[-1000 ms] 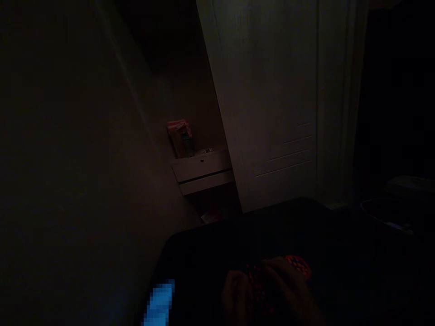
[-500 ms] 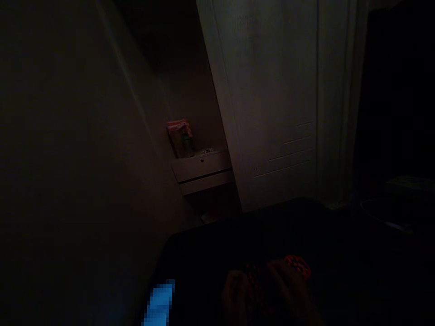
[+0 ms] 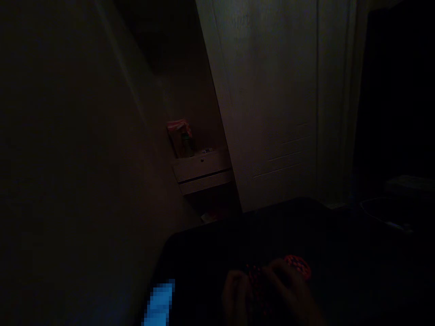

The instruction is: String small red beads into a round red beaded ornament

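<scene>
The picture is very dark. A dark piece with red specks, fabric-like, lies between my two hands near the bottom. At its left edge my left hand is closed, with the fingers curled. My right hand pinches the upper right edge of the same piece, thumb and fingers together. Just beyond the right knuckles sits a rounded red-and-black patterned thing, partly covered by that hand. Whether it is joined to the piece I cannot tell.
Under my hands spreads a dark surface. A bright blue pixelated patch shows at lower left. Beyond stand a pale panelled door and a drawer unit with a red-and-white topped packet. A thin cable lies at right.
The fingers of my right hand have shifted slightly left and drawn closer together at the speckled piece. My left hand has barely moved. The view is a little darker.
</scene>
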The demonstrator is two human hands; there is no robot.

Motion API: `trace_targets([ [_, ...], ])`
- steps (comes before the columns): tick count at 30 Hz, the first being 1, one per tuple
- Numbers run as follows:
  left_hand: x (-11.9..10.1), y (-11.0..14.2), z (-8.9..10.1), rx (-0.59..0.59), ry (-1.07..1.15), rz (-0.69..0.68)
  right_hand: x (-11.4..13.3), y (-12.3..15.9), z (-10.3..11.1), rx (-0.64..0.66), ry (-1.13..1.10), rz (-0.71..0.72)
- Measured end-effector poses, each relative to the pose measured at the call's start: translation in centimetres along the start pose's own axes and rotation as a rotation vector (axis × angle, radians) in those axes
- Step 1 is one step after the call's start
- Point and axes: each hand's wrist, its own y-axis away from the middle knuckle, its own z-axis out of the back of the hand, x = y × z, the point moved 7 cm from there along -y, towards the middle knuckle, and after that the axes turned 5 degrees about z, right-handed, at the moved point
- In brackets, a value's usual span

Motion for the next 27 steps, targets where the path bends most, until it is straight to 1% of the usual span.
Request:
trace_targets([
  [6, -0.8, 0.4, -0.1, -0.046, 0.012, -0.024, 0.0, 0.0, 0.1, 0.023, 0.003, 0.020],
  [12, -0.9, 0.7, -0.5, 0.003, 0.004, 0.002, -0.8, 0.1, -0.2, 0.060, 0.010, 0.053],
  [16, -0.9, 0.8, -0.4, -0.030, 0.021, -0.010, -1.2, 0.3, -0.2, 0.050, 0.057, 0.091],
  [19, -0.7, 0.8, -0.3, -0.058, 0.039, -0.010, -1.1, 0.3, -0.2, 0.048, 0.104, 0.138],
  [27, -0.3, 0.1, 0.0, -0.037, 0.010, -0.025, -0.3, 0.4, -1.0, 0.129, 0.168, 0.209],
])
